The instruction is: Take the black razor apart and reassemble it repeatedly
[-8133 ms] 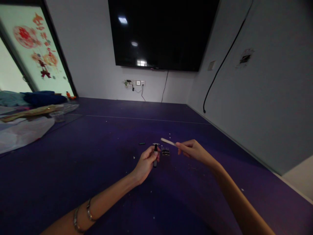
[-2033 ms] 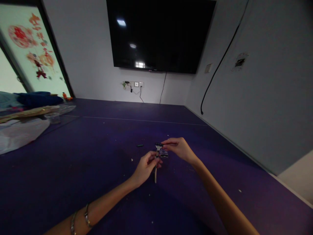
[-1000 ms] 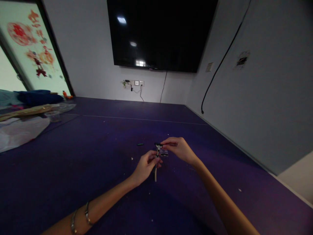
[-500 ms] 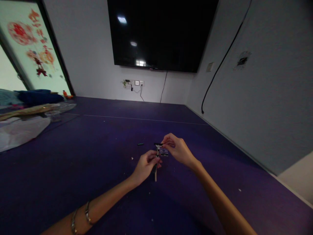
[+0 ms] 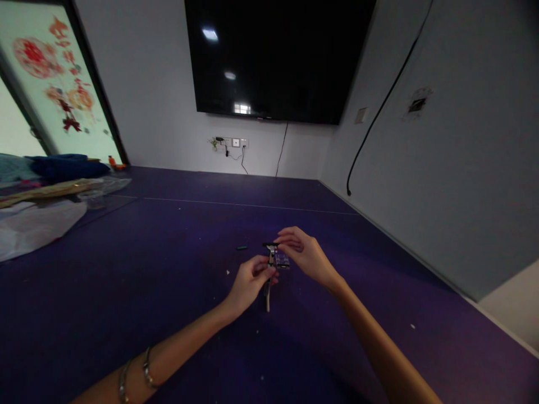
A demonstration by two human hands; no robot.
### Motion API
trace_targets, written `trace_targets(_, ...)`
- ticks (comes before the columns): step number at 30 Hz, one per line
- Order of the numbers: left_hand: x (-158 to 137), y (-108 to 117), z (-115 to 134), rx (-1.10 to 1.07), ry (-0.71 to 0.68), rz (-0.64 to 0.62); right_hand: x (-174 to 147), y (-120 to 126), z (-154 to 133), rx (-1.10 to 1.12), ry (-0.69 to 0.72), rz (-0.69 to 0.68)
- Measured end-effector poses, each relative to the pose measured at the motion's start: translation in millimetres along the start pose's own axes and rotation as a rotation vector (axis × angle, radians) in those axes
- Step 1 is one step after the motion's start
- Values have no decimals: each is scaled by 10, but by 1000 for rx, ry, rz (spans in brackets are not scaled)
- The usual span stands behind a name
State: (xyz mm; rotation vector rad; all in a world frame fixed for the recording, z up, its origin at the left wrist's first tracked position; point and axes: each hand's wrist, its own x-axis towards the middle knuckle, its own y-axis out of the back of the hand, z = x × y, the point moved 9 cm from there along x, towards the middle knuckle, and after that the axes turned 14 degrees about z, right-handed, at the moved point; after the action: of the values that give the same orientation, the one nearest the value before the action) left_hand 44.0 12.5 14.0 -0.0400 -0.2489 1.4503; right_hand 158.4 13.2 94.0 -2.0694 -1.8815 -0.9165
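Note:
My left hand (image 5: pixel 249 285) is closed around the handle of a T-shaped tool (image 5: pixel 270 258) that looks like a razor. Its dark crosswise head points away from me, and the pale handle end shows below my fingers. At the right end of that head, the fingertips of my right hand (image 5: pixel 301 249) are pinched together. A small purple-and-white patterned packet (image 5: pixel 283 261) lies just right of the razor, under my right fingers. Left of the head, a short dark green strip (image 5: pixel 241 248) rests on the purple surface.
White plastic bags (image 5: pixel 42 224) and a dark blue cloth (image 5: pixel 67 166) lie at the far left of the purple surface (image 5: pixel 147 269). A black cable (image 5: pixel 381 109) hangs down the right wall. Beyond, a television (image 5: pixel 282 62) is mounted above sockets (image 5: pixel 236 142).
The razor's head and my right fingertips have shifted slightly left and away from me. My left hand keeps its hold on the handle, its forearm moved a little left.

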Motion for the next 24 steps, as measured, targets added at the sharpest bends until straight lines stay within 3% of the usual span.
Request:
trace_targets(4,108,121,116,29,-42,66,55,143,57,-143,-1,96)
trace_targets(6,170,203,164,64,-65,113,42,116,81,-287,8,59)
trace_targets(10,259,362,225,173,-120,219,-129,-193,141,-602,9,-169)
trace_targets(15,276,416,195,189,-114,255,-327,-509,124,-887,17,-182)
trace_targets(19,252,416,194,205,-117,259,-404,-674,91,-983,58,-193)
trace_targets(24,269,398,193,247,-143,236,-413,-684,74,-968,64,-165)
